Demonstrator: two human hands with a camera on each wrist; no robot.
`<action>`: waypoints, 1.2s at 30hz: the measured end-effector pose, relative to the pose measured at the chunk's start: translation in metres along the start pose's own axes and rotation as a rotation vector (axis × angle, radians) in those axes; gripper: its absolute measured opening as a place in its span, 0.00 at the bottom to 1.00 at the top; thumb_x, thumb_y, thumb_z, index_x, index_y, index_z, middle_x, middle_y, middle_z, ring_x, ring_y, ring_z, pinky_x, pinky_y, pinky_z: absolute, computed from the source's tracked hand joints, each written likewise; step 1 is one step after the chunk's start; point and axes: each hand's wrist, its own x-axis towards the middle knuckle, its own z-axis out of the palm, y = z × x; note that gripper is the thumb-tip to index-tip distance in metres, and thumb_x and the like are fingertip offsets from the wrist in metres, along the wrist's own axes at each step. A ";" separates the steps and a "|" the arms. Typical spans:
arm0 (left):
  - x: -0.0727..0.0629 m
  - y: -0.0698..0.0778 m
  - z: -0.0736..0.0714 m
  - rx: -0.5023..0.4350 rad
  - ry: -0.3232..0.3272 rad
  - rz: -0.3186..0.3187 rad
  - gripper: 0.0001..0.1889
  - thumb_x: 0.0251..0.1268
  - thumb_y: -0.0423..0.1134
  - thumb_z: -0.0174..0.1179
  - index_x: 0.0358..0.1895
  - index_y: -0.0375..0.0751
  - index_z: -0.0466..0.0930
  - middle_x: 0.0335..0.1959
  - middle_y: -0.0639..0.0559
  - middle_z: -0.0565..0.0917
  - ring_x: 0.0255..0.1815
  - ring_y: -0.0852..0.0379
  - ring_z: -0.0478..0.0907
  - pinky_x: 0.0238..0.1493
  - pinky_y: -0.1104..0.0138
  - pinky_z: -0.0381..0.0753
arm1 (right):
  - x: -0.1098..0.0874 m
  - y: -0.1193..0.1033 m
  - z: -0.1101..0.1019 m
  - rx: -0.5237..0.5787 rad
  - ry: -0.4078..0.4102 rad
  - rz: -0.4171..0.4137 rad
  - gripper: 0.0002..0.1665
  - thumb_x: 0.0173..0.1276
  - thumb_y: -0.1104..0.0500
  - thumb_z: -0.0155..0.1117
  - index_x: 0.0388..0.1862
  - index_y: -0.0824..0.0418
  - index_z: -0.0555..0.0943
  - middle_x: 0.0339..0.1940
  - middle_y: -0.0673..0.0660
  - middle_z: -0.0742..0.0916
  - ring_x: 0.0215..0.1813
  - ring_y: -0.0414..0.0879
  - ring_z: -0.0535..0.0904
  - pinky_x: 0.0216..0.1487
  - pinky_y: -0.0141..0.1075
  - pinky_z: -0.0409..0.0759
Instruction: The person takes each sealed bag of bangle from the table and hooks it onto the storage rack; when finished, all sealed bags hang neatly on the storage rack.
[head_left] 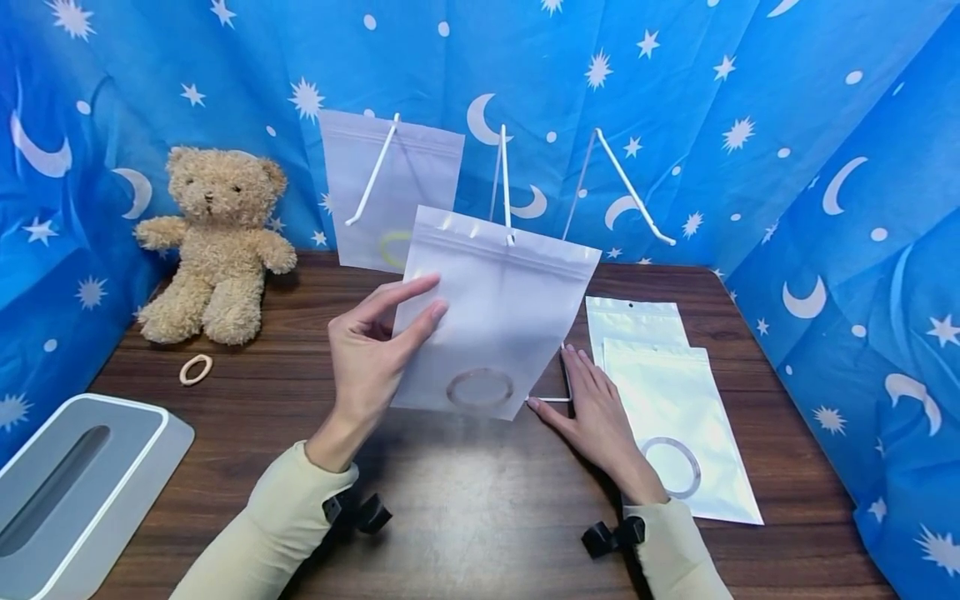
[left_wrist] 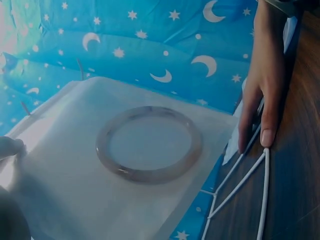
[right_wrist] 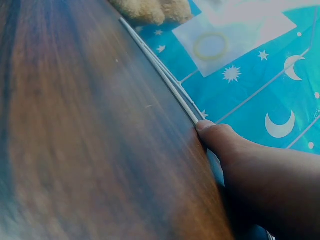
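Note:
In the head view my left hand (head_left: 367, 350) pinches the left edge of a white zip bag (head_left: 495, 308) between thumb and fingers. A greyish-brown bangle (left_wrist: 150, 175) shows through the lower part of this bag. The bag's top edge overlaps the tip of the middle prong (head_left: 505, 179) of a white wire display rack. My right hand (head_left: 596, 412) rests low at the rack's base wire (head_left: 552, 400), fingers straight, its thumb touching the wire in the right wrist view. Behind, another white bag (head_left: 390, 179) with a yellow-green bangle (head_left: 387, 250) hangs at the left prong (head_left: 375, 167).
Two more white bags (head_left: 667, 392) lie overlapping on the table to the right, the front one holding a bangle (head_left: 693, 471). A teddy bear (head_left: 217, 242) sits back left, near a small pale ring (head_left: 185, 372). A slotted grey-and-white box (head_left: 161, 454) stands front left. Blue curtains surround the table.

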 end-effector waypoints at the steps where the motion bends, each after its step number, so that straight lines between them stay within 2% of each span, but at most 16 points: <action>1: 0.001 -0.003 0.002 -0.001 0.004 0.001 0.15 0.53 0.18 0.67 0.46 0.27 0.85 0.43 0.40 0.86 0.24 0.63 0.71 0.14 0.73 0.52 | 0.000 0.001 0.000 0.000 0.004 0.000 0.58 0.64 0.28 0.57 0.79 0.61 0.53 0.77 0.61 0.61 0.77 0.57 0.52 0.71 0.56 0.52; 7: 0.013 -0.024 0.014 -0.028 0.055 0.019 0.15 0.54 0.19 0.68 0.47 0.25 0.84 0.44 0.39 0.86 0.20 0.64 0.66 0.15 0.75 0.53 | -0.002 0.002 0.000 0.004 0.017 0.002 0.58 0.64 0.27 0.57 0.78 0.63 0.55 0.77 0.62 0.62 0.77 0.57 0.52 0.71 0.57 0.53; 10: 0.020 -0.035 0.018 -0.017 0.086 0.019 0.15 0.54 0.21 0.68 0.47 0.26 0.84 0.43 0.39 0.87 0.14 0.63 0.53 0.13 0.73 0.48 | -0.002 0.001 0.000 0.004 0.020 0.000 0.58 0.63 0.28 0.58 0.78 0.64 0.56 0.77 0.62 0.62 0.77 0.57 0.52 0.71 0.56 0.53; 12: 0.025 -0.043 0.020 -0.005 0.108 0.011 0.14 0.55 0.22 0.69 0.47 0.27 0.85 0.42 0.40 0.87 0.12 0.63 0.52 0.12 0.73 0.48 | -0.002 0.001 0.000 0.003 0.020 -0.001 0.58 0.63 0.28 0.58 0.78 0.64 0.56 0.77 0.63 0.62 0.77 0.57 0.53 0.71 0.56 0.53; 20: 0.056 -0.073 0.034 -0.080 0.190 -0.059 0.14 0.55 0.25 0.70 0.47 0.30 0.86 0.43 0.43 0.87 0.09 0.67 0.59 0.11 0.78 0.61 | 0.000 -0.001 0.000 -0.009 0.031 0.000 0.58 0.62 0.28 0.59 0.77 0.64 0.57 0.76 0.63 0.64 0.77 0.57 0.54 0.71 0.55 0.54; 26: 0.077 -0.089 0.039 -0.118 0.225 -0.120 0.14 0.55 0.28 0.71 0.46 0.35 0.88 0.44 0.47 0.87 0.05 0.67 0.57 0.09 0.77 0.59 | 0.000 -0.003 0.002 -0.023 0.034 0.002 0.58 0.62 0.27 0.59 0.77 0.63 0.58 0.76 0.62 0.63 0.77 0.55 0.54 0.72 0.54 0.54; 31: 0.087 -0.097 0.043 -0.130 0.244 -0.144 0.14 0.54 0.29 0.72 0.46 0.38 0.88 0.45 0.48 0.87 0.04 0.67 0.59 0.09 0.77 0.59 | 0.000 -0.003 0.000 -0.030 0.038 -0.006 0.58 0.62 0.28 0.59 0.77 0.64 0.57 0.76 0.62 0.64 0.77 0.55 0.54 0.71 0.54 0.55; 36: 0.091 -0.101 0.047 -0.117 0.245 -0.146 0.13 0.54 0.29 0.72 0.45 0.38 0.89 0.44 0.48 0.87 0.05 0.67 0.59 0.09 0.76 0.59 | -0.001 -0.001 -0.004 -0.034 0.038 -0.003 0.57 0.62 0.28 0.59 0.77 0.63 0.57 0.76 0.62 0.64 0.77 0.55 0.54 0.71 0.54 0.54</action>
